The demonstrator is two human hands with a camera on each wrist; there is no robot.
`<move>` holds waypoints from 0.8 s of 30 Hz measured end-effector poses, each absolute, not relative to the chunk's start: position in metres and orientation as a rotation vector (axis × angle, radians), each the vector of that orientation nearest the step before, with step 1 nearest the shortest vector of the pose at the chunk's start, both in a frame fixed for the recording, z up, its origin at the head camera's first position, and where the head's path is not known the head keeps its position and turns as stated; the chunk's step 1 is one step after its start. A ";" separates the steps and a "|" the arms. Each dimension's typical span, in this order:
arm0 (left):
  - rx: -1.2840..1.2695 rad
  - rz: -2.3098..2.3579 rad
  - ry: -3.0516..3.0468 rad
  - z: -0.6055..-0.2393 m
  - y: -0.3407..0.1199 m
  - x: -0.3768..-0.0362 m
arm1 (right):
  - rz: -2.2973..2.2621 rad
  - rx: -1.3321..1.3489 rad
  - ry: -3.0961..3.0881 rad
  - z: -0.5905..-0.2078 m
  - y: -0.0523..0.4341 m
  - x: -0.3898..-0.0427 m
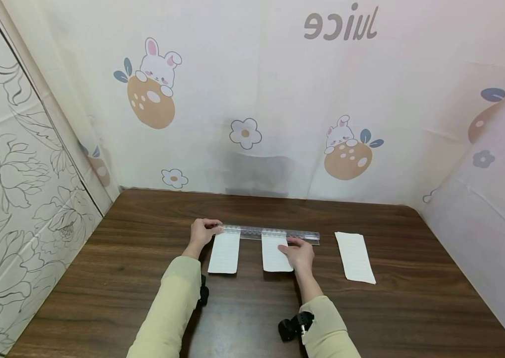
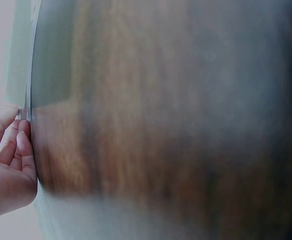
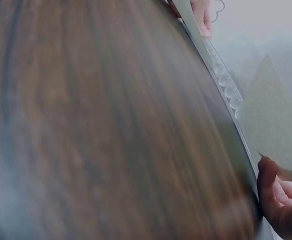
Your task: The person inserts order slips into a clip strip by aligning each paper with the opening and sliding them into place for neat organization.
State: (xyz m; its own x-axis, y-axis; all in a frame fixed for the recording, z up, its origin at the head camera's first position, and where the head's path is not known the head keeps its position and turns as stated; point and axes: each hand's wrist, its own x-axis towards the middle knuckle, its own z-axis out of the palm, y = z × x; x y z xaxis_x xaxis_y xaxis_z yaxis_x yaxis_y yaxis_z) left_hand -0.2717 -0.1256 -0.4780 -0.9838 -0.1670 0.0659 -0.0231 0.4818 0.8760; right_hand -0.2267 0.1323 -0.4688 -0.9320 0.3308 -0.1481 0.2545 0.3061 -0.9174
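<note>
Cartoon rabbits, flowers and the mirrored word "Juice" cover the cloth backdrop (image 1: 279, 99) behind a dark wooden table (image 1: 145, 278). Near the table's middle a clear ruler (image 1: 270, 232) lies crosswise, running from nine to three o'clock. The left hand (image 1: 202, 233) pinches the ruler's nine-o'clock end, its fingers curled together around the tip; the left wrist view shows those fingers (image 2: 23, 145) bunched at the ruler's edge. The right hand (image 1: 299, 253) rests flat with fingers straight and close together, pressing on the ruler and the middle paper slip (image 1: 274, 256). Another paper slip (image 1: 224, 252) lies at the left under the ruler's end, toward six o'clock from it. A third paper slip (image 1: 355, 257) sits well apart at three o'clock, beyond the ruler.
</note>
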 end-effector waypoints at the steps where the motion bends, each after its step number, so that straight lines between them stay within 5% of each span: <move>1: 0.166 -1.522 -2.580 -0.478 -0.125 -0.272 | 1.726 -0.557 -2.483 -0.468 0.132 -0.227; 24: 0.172 -1.552 -2.577 -0.479 -0.125 -0.272 | 1.760 -0.578 -2.458 -0.469 0.121 -0.226</move>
State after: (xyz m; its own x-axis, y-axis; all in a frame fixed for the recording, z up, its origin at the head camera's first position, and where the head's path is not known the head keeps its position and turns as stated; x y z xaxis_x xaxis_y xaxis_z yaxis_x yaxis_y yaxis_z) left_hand -0.2716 -0.1254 -0.4788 -0.9853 -0.1633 0.0511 -0.0312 0.4651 0.8847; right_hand -0.2265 0.1213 -0.4687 -0.9274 0.3365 -0.1636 0.2633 0.2763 -0.9243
